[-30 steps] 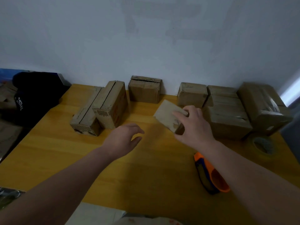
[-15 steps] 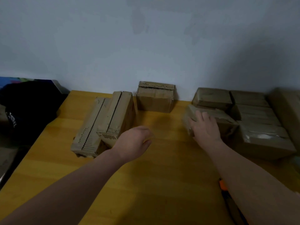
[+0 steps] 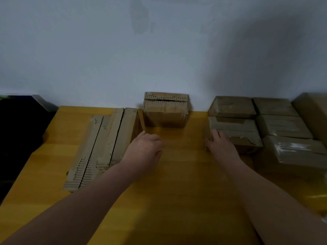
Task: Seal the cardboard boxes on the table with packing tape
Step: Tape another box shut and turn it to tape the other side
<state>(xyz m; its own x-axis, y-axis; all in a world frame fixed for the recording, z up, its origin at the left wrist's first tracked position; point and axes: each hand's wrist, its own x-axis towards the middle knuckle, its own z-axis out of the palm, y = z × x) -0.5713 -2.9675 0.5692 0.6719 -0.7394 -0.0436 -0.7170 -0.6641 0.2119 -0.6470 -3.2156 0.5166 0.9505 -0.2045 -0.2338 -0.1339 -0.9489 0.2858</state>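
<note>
Two unsealed cardboard boxes lie side by side at the table's left, their open seams facing up. A third box stands against the wall in the middle. Several tape-covered boxes are packed together at the right. My right hand rests with fairly straight fingers on the left end of the nearest taped box. My left hand hovers loosely curled just right of the unsealed pair and holds nothing. No tape roll or dispenser is in view.
The yellow wooden table runs up to a pale wall. A dark bag sits beyond the table's left edge. Bare tabletop lies between my two hands and in front of them.
My right hand carried the taped box to the right and set it against the taped group. My left hand moved forward beside the unsealed boxes. The orange dispenser left the view.
</note>
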